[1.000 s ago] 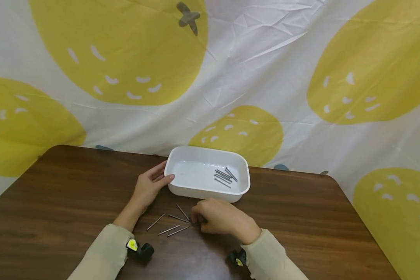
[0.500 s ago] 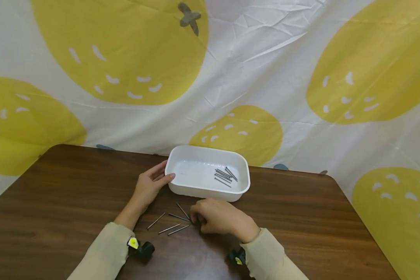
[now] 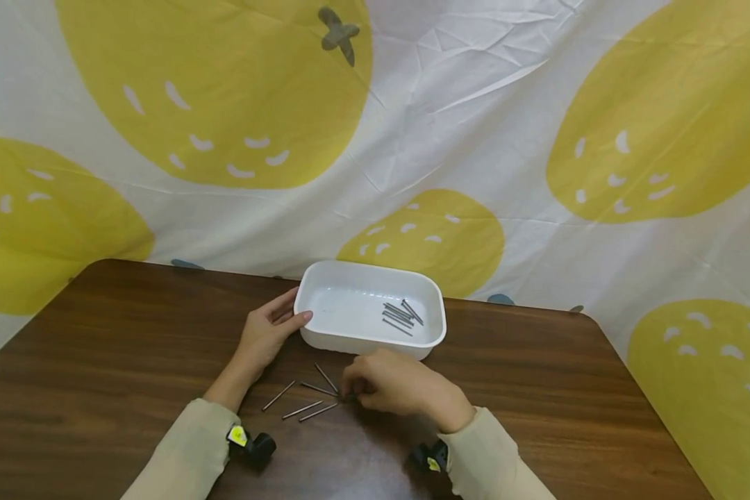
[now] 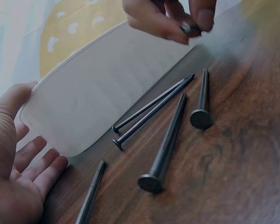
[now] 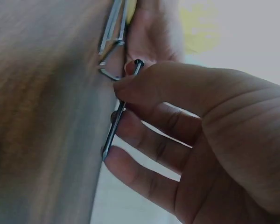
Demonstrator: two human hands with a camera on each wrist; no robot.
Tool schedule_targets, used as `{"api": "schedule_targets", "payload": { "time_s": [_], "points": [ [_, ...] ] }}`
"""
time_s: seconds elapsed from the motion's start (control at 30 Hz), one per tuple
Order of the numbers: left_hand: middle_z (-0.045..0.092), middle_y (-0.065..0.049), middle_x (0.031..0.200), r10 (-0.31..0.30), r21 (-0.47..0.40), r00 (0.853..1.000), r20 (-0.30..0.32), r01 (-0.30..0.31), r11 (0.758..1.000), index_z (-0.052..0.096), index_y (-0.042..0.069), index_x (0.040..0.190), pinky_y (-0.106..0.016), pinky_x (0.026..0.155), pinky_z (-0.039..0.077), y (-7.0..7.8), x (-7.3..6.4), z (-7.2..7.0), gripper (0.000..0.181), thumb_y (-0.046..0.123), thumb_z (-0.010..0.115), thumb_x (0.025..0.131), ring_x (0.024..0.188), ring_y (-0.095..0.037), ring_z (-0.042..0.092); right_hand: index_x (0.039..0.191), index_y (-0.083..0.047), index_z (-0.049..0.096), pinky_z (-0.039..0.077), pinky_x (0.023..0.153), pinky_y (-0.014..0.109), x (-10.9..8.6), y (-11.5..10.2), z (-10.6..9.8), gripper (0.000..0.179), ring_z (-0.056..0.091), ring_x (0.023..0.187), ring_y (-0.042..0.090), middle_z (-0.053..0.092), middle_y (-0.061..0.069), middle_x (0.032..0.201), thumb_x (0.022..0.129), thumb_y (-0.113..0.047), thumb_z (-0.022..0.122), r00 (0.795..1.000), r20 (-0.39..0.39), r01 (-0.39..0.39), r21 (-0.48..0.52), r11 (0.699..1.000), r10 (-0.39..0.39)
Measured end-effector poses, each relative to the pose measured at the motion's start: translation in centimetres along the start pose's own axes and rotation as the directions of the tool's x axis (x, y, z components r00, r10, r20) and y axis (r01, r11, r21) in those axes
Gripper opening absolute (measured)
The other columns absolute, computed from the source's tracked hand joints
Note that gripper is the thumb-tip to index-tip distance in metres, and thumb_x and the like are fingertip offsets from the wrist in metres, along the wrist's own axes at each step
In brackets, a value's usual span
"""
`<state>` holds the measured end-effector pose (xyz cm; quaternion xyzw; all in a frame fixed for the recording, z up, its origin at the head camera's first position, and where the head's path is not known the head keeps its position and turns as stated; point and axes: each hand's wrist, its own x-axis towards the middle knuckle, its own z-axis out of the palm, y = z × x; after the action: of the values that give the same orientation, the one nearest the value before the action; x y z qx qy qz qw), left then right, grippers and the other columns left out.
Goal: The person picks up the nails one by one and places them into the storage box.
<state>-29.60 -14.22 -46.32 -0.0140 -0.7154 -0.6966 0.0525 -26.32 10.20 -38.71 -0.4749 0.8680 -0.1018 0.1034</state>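
My left hand (image 3: pixel 264 335) holds the left end of a white rectangular tub (image 3: pixel 350 342), thumb over the rim and fingers against the outer wall. Several grey nails lie in a small pile (image 3: pixel 398 318) at the tub's right end. In front of the tub, my right hand (image 3: pixel 406 390) pinches one nail (image 5: pixel 115 125) between thumb and fingertips, close over the table. Just left of that hand, several loose nails fan out on the wood, among them a thick-headed nail (image 4: pixel 165 144) and a nail (image 3: pixel 278 396) lying apart on the left.
The dark wooden table (image 3: pixel 131 340) has rounded far corners. Behind it hangs a white cloth (image 3: pixel 475 139) with large yellow fruit prints, close to the tub's far side. A small black camera (image 3: pixel 259 448) is strapped at the left wrist, another (image 3: pixel 428 455) at the right.
The right hand and wrist have risen slightly and shifted a little to the right, with the nail in its fingertips. The left hand, the tub and the loose nails stay in place.
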Motion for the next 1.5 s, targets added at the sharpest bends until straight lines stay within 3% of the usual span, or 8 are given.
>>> {"api": "schedule_targets", "payload": {
  "time_s": [0.23, 0.37, 0.6, 0.83, 0.97, 1.33, 1.5],
  "points": [
    [0.054, -0.017, 0.15, 0.008, -0.017, 1.0, -0.005, -0.008, 1.0, 0.05, 0.009, 0.149, -0.009, 0.092, 0.052, 0.1, 0.1, 0.0, 0.062, 0.021, 0.074, 0.093, 0.135, -0.03, 0.056, 0.099, -0.014, 0.074, 0.051, 0.074, 0.017, -0.8, 0.6, -1.6, 0.019, 0.059, 0.079, 0.004, 0.068, -0.006, 0.087, 0.085, -0.001, 0.07, 0.993, -0.115, 0.033, 0.083, 0.996, -0.023],
    [0.054, -0.017, 0.15, 0.005, -0.006, 1.0, 0.001, -0.005, 1.0, 0.05, 0.009, 0.149, -0.011, 0.093, 0.052, 0.2, 0.0, 0.0, 0.063, 0.022, 0.075, 0.093, 0.136, -0.031, 0.056, 0.099, -0.013, 0.074, 0.051, 0.073, 0.017, -1.2, 1.2, -2.5, 0.017, 0.059, 0.079, 0.006, 0.068, -0.005, 0.086, 0.086, -0.002, 0.071, 0.984, -0.18, 0.031, 0.065, 0.997, -0.019],
    [0.054, -0.016, 0.15, 0.002, 0.005, 1.0, -0.003, -0.002, 1.0, 0.05, 0.009, 0.149, -0.011, 0.093, 0.052, 0.1, 0.0, -0.1, 0.062, 0.021, 0.075, 0.093, 0.135, -0.03, 0.057, 0.099, -0.012, 0.075, 0.05, 0.067, 0.017, -0.9, 3.0, -4.6, 0.018, 0.061, 0.075, 0.005, 0.068, -0.007, 0.079, 0.085, -0.001, 0.069, 0.974, -0.226, 0.024, 0.059, 0.998, -0.01],
    [0.055, -0.017, 0.149, 0.012, -0.001, 1.0, -0.008, -0.012, 1.0, 0.051, 0.009, 0.149, -0.011, 0.093, 0.052, 0.2, 0.0, 0.1, 0.061, 0.021, 0.075, 0.093, 0.135, -0.031, 0.057, 0.102, -0.011, 0.076, 0.053, 0.07, 0.021, 0.4, 5.7, -6.5, 0.016, 0.064, 0.078, 0.006, 0.071, -0.004, 0.084, 0.089, -0.005, 0.069, 0.974, -0.204, -0.083, 0.102, 0.991, 0.103],
    [0.055, -0.017, 0.149, 0.011, -0.002, 1.0, -0.011, -0.011, 1.0, 0.051, 0.009, 0.148, -0.011, 0.093, 0.052, 0.3, -0.1, 0.2, 0.061, 0.021, 0.074, 0.093, 0.135, -0.031, 0.057, 0.102, -0.007, 0.075, 0.055, 0.071, 0.025, 1.3, 7.0, -6.7, 0.014, 0.066, 0.076, 0.01, 0.072, 0.0, 0.083, 0.088, -0.005, 0.071, 0.973, -0.184, -0.126, 0.076, 0.989, 0.138],
    [0.055, -0.016, 0.149, 0.014, 0.001, 1.0, -0.009, -0.014, 1.0, 0.051, 0.01, 0.149, -0.014, 0.095, 0.053, 0.3, -0.1, 0.1, 0.062, 0.022, 0.075, 0.093, 0.135, -0.031, 0.057, 0.094, -0.004, 0.075, 0.053, 0.072, 0.025, 3.9, 10.1, -4.7, 0.011, 0.064, 0.077, 0.013, 0.072, 0.005, 0.081, 0.085, 0.0, 0.07, 0.964, -0.144, -0.216, 0.066, 0.974, 0.223],
    [0.055, -0.017, 0.149, 0.01, -0.004, 1.0, -0.009, -0.01, 1.0, 0.051, 0.01, 0.149, -0.013, 0.094, 0.053, 0.4, -0.2, 0.1, 0.061, 0.021, 0.074, 0.093, 0.135, -0.032, 0.057, 0.094, -0.002, 0.075, 0.054, 0.072, 0.027, 4.2, 10.2, -4.4, 0.012, 0.065, 0.079, 0.016, 0.072, 0.007, 0.083, 0.084, 0.002, 0.069, 0.959, -0.129, -0.247, 0.05, 0.968, 0.252]
  ]
}}
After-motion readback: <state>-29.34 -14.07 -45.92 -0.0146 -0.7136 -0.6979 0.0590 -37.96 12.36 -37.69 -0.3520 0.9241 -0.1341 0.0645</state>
